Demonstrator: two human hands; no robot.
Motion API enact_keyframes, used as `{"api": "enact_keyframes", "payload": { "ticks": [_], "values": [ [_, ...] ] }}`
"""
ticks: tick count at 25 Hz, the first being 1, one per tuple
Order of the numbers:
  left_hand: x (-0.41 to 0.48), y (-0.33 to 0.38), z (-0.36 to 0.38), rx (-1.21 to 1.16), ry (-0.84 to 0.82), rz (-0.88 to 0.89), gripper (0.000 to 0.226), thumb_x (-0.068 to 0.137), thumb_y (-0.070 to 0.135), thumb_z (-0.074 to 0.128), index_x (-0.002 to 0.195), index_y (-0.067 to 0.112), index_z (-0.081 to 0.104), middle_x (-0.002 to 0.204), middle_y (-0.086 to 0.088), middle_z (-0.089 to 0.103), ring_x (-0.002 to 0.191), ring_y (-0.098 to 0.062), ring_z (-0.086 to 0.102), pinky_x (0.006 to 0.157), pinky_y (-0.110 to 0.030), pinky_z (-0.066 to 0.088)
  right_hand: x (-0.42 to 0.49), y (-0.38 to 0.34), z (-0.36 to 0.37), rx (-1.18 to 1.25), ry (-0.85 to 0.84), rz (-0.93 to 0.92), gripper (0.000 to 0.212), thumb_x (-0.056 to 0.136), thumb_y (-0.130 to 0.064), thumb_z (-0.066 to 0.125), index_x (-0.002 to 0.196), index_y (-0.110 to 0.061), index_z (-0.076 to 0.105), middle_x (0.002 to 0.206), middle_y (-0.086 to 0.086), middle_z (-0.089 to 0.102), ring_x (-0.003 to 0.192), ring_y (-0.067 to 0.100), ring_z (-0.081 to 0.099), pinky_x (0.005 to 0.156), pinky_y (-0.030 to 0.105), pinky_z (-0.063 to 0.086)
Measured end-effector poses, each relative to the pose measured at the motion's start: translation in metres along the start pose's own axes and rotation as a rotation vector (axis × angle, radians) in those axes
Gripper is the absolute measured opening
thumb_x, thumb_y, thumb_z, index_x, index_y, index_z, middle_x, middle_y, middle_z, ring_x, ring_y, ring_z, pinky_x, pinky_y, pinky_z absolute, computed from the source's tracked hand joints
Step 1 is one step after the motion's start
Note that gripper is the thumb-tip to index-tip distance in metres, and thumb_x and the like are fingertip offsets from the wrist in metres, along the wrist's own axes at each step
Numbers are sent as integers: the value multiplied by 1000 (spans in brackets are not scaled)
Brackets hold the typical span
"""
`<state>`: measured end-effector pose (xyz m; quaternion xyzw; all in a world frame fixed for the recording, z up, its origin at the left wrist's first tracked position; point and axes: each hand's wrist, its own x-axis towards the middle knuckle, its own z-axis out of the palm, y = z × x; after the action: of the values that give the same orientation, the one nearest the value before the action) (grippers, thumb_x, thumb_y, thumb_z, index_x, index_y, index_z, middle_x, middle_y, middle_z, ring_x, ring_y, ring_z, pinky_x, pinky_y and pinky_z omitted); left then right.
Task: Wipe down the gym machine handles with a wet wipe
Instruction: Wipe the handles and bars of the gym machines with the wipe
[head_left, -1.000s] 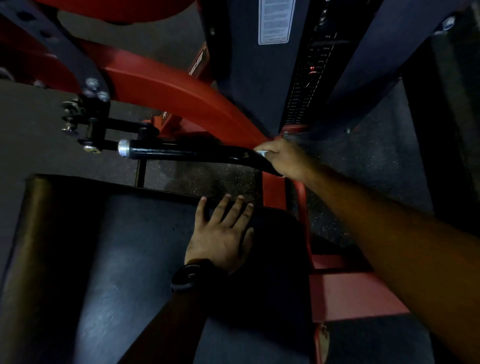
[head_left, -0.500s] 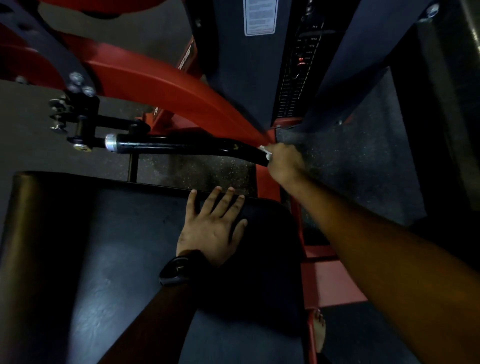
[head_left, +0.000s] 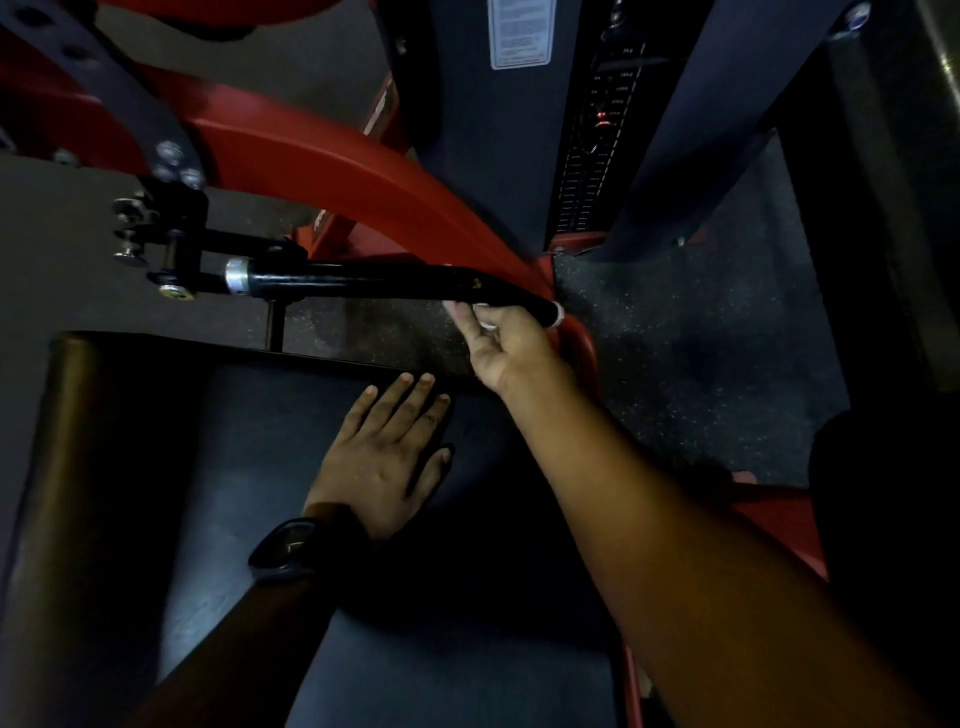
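Observation:
The black machine handle (head_left: 363, 283) runs level from a silver collar on the left to its right end in front of the red frame. My right hand (head_left: 501, 345) reaches under that right end, palm turned toward me, fingers curled up round the bar. It holds the white wet wipe (head_left: 558, 315) against the bar; only small white bits show at the fingers and at the bar's tip. My left hand (head_left: 387, 460) lies flat, fingers straight, on the black seat pad (head_left: 218, 467), with a dark watch on its wrist.
A curved red frame arm (head_left: 322, 161) passes above the handle. The dark weight stack column (head_left: 592, 150) with a white label stands behind. A black pivot bracket with bolts (head_left: 166, 234) holds the handle's left end. Speckled rubber floor (head_left: 675, 322) lies to the right.
My right hand has rolled from on top of the handle's right end to underneath it, palm now facing me. My left hand has stayed flat on the pad.

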<state>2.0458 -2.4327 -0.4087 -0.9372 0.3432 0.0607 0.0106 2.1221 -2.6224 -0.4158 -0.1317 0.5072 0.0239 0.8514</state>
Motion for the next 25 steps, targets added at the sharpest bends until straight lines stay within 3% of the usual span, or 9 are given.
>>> {"api": "enact_keyframes", "payload": {
  "ticks": [4,8,10,12,14,16,18,21,25],
  "values": [
    [-15,-3,3,14,-12,-25,57,98,45,34,146,16,48,157,-8,38,146,-25,31,119,-45,16,-1,9,10,116,-71,17,35,95,17,38,127,10,50,140,25,45,125,42,53,99,37,52],
    [-24,-1,0,10,0,-55,57,98,44,35,145,15,49,155,-9,41,145,-25,34,117,-47,19,-12,22,14,9,-199,60,24,94,15,46,117,15,53,135,31,51,117,43,59,75,32,62],
    [-32,-2,-2,14,-2,-71,56,97,43,36,144,15,51,154,-9,42,144,-26,36,116,-47,20,-29,34,29,-144,-243,67,11,97,12,44,97,14,55,136,32,50,122,43,56,75,27,59],
    [-41,-4,-8,18,-38,-92,57,96,43,36,144,16,51,154,-9,42,144,-26,37,116,-46,19,-51,45,49,-282,-309,79,14,98,12,44,88,9,54,137,34,48,124,44,54,72,22,58],
    [-52,-9,-17,4,-92,-128,58,95,44,34,144,17,51,154,-8,42,144,-25,37,117,-42,17,-58,54,57,-362,-310,47,11,98,12,44,100,13,55,136,34,49,123,44,55,66,20,59],
    [-62,-16,-31,-74,-128,-199,64,93,47,28,145,19,50,157,-6,38,146,-23,33,120,-36,13,-71,52,55,-521,-328,-15,24,97,12,45,119,17,54,130,29,56,117,39,60,77,24,58],
    [-70,-20,-49,-192,-179,-302,70,90,53,21,151,24,40,162,-1,28,150,-18,23,121,-34,9,-87,44,48,-689,-326,-118,26,95,11,49,118,11,60,111,18,65,98,26,66,83,28,58],
    [-79,-23,-72,-311,-203,-463,56,99,42,43,153,28,35,163,4,26,148,-19,25,119,-39,22,-118,36,38,-877,-264,-244,16,91,-1,57,90,-12,68,95,3,67,88,13,62,82,26,54],
    [-85,-28,-119,-398,-165,-528,56,94,45,43,145,22,47,151,-4,47,136,-26,45,109,-42,40,-171,39,30,-1013,-273,-304,14,93,-14,56,100,-19,67,113,-2,67,107,15,61,89,34,54]
  ]
}}
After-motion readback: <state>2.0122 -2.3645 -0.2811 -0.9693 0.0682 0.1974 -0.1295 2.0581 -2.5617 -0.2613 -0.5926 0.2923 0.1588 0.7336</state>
